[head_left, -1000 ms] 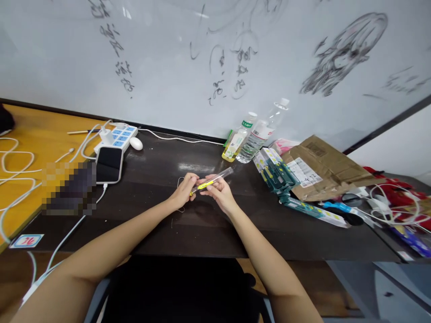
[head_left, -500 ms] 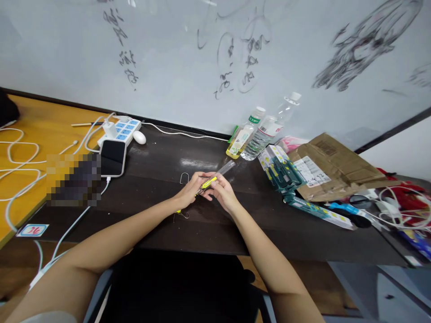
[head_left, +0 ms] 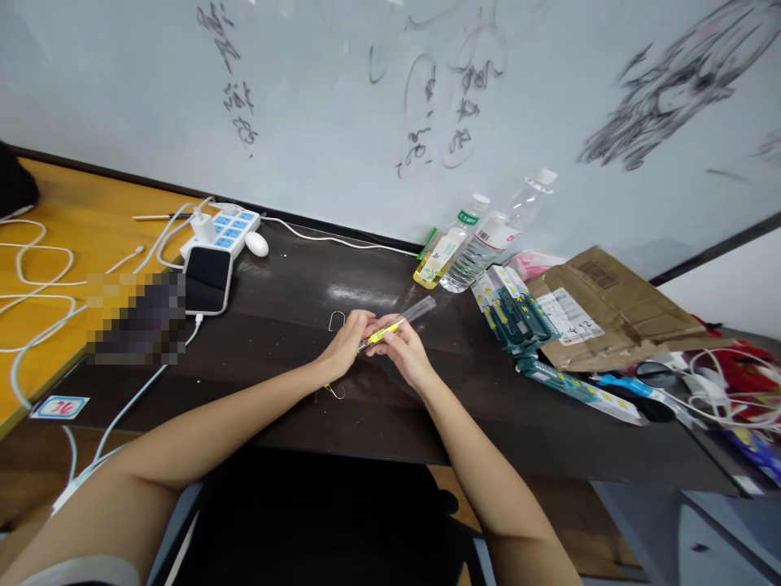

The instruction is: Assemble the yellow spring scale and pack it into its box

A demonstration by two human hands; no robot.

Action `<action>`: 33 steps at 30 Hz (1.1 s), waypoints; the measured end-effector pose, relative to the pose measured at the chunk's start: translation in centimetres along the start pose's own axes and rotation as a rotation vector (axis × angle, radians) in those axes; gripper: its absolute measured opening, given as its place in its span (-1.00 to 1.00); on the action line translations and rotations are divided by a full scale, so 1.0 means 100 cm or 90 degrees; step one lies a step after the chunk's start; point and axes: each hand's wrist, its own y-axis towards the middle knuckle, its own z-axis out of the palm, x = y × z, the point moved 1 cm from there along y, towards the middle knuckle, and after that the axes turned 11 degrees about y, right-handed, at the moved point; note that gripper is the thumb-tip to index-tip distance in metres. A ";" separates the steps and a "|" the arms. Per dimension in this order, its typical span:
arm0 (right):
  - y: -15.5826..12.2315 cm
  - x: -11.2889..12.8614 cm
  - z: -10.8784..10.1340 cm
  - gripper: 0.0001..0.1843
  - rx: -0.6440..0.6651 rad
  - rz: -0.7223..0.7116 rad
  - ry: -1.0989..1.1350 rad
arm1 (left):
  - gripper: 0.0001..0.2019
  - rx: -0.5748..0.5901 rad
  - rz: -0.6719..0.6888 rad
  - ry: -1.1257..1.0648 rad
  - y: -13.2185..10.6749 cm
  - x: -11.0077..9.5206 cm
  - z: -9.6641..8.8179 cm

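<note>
Over the middle of the dark table [head_left: 286, 391] my two hands meet on one thin object. It is a clear plastic tube [head_left: 415, 313] with a yellow pen-like piece [head_left: 386, 333] inside. My left hand [head_left: 345, 345] pinches its near end. My right hand [head_left: 399, 352] is closed round the middle, and the clear end sticks out up and to the right. A thin wire clip [head_left: 335, 319] lies on the table just beyond my left hand, and another bit of wire [head_left: 333, 391] lies under my left wrist.
A phone [head_left: 207, 279] on a cable, a white power strip [head_left: 224, 231] and a white mouse [head_left: 257, 243] lie at the back left. Two bottles [head_left: 469, 244], green packaged boxes [head_left: 511, 311] and a torn cardboard parcel [head_left: 601, 309] crowd the right. White cables [head_left: 37, 281] loop over the orange table.
Both hands stay on the tube and have shifted a little; the left hand slid back along it. The view has tilted slightly.
</note>
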 end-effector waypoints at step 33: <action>0.005 0.028 -0.026 -0.55 -0.066 -0.101 -0.065 | -0.59 0.106 -0.143 -0.073 0.012 -0.004 -0.010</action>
